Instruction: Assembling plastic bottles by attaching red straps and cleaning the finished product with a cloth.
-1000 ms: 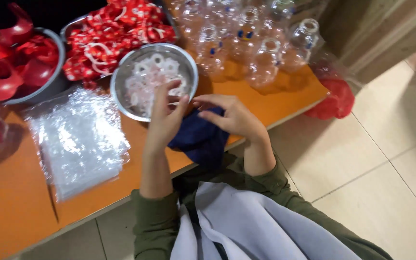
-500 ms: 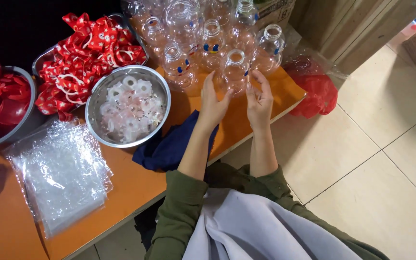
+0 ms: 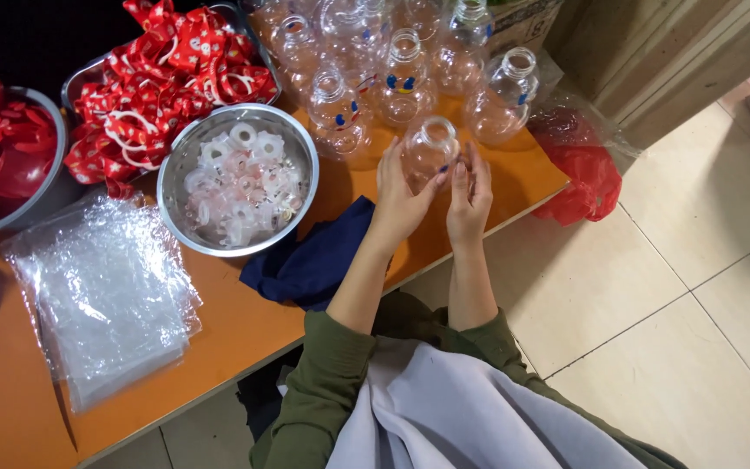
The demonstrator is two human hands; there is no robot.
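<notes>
Head view: hands (image 3: 431, 193) now lower, cupping bottle (image 3: 428, 148).

Both hands, left hand (image 3: 403, 201) and right hand (image 3: 470, 193), cup one bottle (image 3: 430, 149) at the table (image 3: 245, 334) edge, more bottles (image 3: 410, 74) behind it, steel bowl of rings (image 3: 236, 178) to their left, cloth (image 3: 310, 260) just before that bowl, plastic bags (image 3: 106, 295) farther left, ribbon tray (image 3: 167, 78) behind the bowl.

bottles (image 3: 405, 78) crowd behind, bowl (image 3: 301, 139) left
</notes>
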